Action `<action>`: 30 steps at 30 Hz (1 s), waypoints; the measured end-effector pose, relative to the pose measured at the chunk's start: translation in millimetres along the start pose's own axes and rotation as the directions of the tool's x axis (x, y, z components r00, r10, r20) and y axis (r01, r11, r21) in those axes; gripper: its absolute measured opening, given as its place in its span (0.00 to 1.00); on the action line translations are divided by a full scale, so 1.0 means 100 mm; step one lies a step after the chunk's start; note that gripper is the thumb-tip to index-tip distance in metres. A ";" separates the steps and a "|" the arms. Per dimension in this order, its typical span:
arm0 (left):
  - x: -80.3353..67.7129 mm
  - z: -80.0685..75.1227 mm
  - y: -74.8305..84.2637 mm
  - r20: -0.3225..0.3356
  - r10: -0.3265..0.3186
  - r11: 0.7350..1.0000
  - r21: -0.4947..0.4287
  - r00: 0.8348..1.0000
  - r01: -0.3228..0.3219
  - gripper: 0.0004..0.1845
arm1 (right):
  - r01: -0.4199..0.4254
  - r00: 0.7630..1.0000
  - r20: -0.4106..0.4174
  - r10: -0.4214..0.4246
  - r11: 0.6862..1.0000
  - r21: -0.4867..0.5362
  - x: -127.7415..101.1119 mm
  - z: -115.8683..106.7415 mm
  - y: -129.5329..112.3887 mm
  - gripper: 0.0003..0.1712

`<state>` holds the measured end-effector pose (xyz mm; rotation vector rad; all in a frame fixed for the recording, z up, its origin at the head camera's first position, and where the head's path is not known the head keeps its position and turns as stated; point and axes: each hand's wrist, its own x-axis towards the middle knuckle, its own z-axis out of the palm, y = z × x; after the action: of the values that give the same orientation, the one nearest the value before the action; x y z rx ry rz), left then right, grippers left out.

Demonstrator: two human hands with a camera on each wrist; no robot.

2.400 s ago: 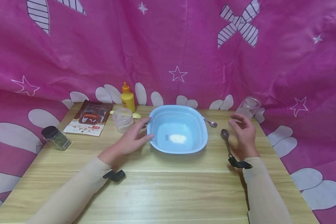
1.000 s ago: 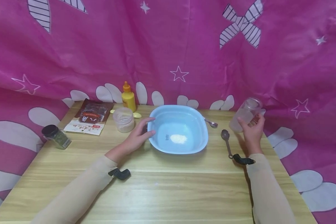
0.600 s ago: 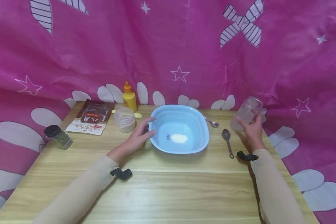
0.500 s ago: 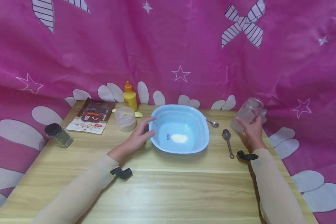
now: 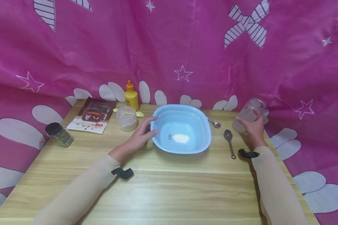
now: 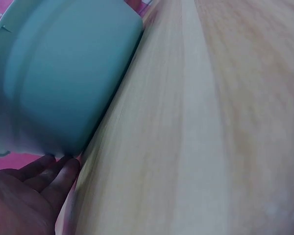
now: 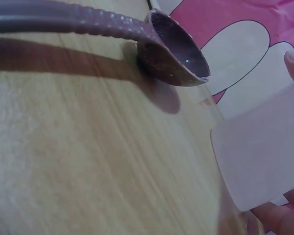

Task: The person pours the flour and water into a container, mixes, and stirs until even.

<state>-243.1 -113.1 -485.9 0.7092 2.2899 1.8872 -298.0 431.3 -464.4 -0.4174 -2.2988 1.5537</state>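
Note:
A light blue plastic basin (image 5: pixel 181 114) with a small heap of pale powder (image 5: pixel 181 138) on its bottom stands mid-table. At its left rim my left hand (image 5: pixel 138 137) holds on, thumb and index finger over the edge. The other fingertips (image 6: pixel 66 171) lie against the basin's outer wall in the left wrist view. My right hand (image 5: pixel 253 128) grips a clear jar (image 5: pixel 246 116) by its side, near the table's back right corner; its lower part looks cloudy white. Beside that hand lies a brown plastic spoon (image 5: pixel 229 143), its bowl pointing away; it shows large in the right wrist view.
A small metal spoon (image 5: pixel 214 123) lies right of the basin. On the left are an open tub of white powder (image 5: pixel 126 120), a yellow spoon (image 5: pixel 140 114), a yellow squeeze bottle (image 5: pixel 131 99), a brown packet (image 5: pixel 93 115) and a black-lidded spice jar (image 5: pixel 59 135). A pink curtain (image 5: pixel 163 47) hangs behind.
My right hand has reached to the clear jar and taken hold of it. The left hand has moved slightly right, its thumb and index finger now over the basin's rim.

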 end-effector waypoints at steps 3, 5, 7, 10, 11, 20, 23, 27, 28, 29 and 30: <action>0.00 0.00 -0.01 0.001 -0.001 1.000 0.004 1.000 0.001 0.33 | -0.001 1.000 -0.017 0.001 1.000 -0.009 -0.01 0.02 -0.02 0.64; 0.00 0.00 -0.01 0.003 -0.003 1.000 0.004 1.000 0.003 0.33 | 0.006 0.999 -0.033 -0.006 1.000 -0.003 -0.03 0.03 -0.03 0.62; 0.00 0.00 0.00 0.001 -0.009 1.000 0.004 1.000 0.009 0.33 | 0.011 0.999 -0.046 -0.011 1.000 0.005 -0.05 0.05 -0.05 0.60; 0.00 0.00 0.00 0.000 -0.015 1.000 0.000 1.000 0.015 0.33 | 0.010 0.999 -0.053 -0.009 1.000 0.009 -0.07 0.07 -0.07 0.60; 0.00 0.00 0.00 0.000 -0.016 1.000 0.001 1.000 0.016 0.33 | 0.010 0.999 -0.053 -0.009 1.000 0.004 -0.08 0.07 -0.08 0.60; 0.00 0.00 0.00 0.006 -0.019 1.000 -0.005 1.000 0.019 0.33 | 0.092 0.996 -0.022 -0.092 0.996 -0.011 -0.20 0.12 -0.21 0.59; -0.01 0.00 0.01 0.004 -0.020 1.000 -0.010 1.000 0.020 0.33 | 0.120 0.993 -0.010 -0.120 0.993 0.002 -0.27 0.16 -0.31 0.57; -0.01 0.00 0.01 0.007 -0.021 1.000 -0.016 1.000 0.021 0.33 | 0.159 0.987 0.009 -0.159 0.987 -0.006 -0.37 0.22 -0.46 0.56; -0.01 0.00 0.01 0.008 -0.022 1.000 -0.015 1.000 0.022 0.33 | 0.163 0.987 0.016 -0.163 0.987 -0.010 -0.40 0.24 -0.49 0.55; -0.01 0.00 0.01 0.008 -0.023 1.000 -0.016 1.000 0.024 0.32 | 0.168 0.986 0.023 -0.168 0.986 -0.015 -0.43 0.26 -0.53 0.55; -0.01 0.00 0.01 0.008 -0.025 1.000 -0.015 1.000 0.025 0.32 | 0.176 0.984 0.027 -0.175 0.984 -0.024 -0.45 0.28 -0.56 0.55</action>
<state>-242.2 -113.7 -485.4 0.6818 2.2671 1.8855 -272.6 369.0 -427.1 -0.1961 -2.3079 1.4527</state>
